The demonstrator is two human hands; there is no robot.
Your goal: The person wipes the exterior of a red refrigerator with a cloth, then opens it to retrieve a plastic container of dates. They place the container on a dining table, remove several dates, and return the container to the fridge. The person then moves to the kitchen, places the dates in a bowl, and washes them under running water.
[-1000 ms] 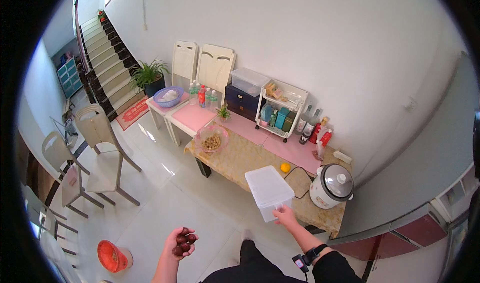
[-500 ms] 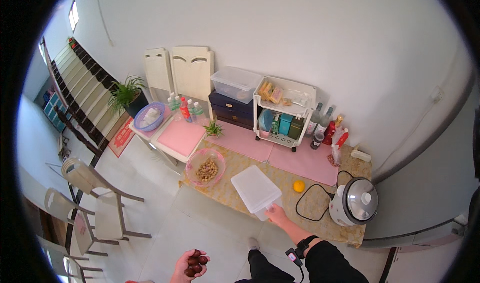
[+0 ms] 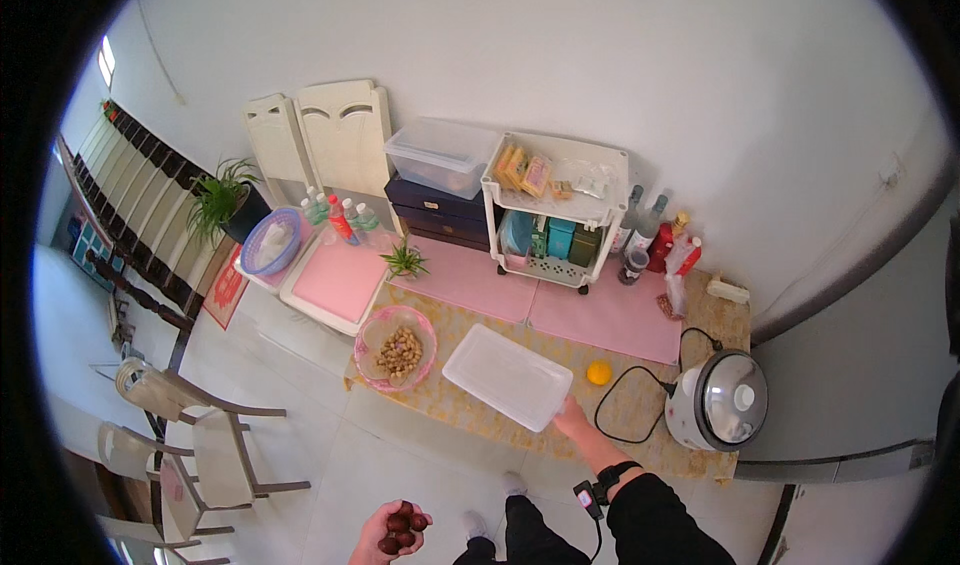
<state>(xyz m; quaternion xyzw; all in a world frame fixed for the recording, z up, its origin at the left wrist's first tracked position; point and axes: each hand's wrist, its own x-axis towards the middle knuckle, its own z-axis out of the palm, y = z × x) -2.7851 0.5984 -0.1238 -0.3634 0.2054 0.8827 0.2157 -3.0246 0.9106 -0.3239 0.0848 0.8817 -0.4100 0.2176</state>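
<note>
Box (image 3: 508, 377) in the right hand (image 3: 572, 417), fruit (image 3: 405, 531) in the left (image 3: 377, 532)

Table (image 3: 445, 397) first: it runs along the wall, with a white cart (image 3: 548, 208) at its back edge. A cooker (image 3: 730, 405) sits by the near right corner.

The white, see-through box lies over the near edge, around mid-length; whether its base touches the table cannot be told, nor whether the upper face is a lid. The right hand has its fingers closed on the box's right end, partly hidden.

A pink bowl (image 3: 428, 355) of small brown pieces stands at the near left corner. An orange (image 3: 599, 372) rests between box and cooker.

Smallest is the dark red fruit, a handful in the upturned left hand, fingers half curled around it, out past the near edge.

How far along, as I judge it: both things are in hold, neither is let go, and this fruit is outside the box.
</note>
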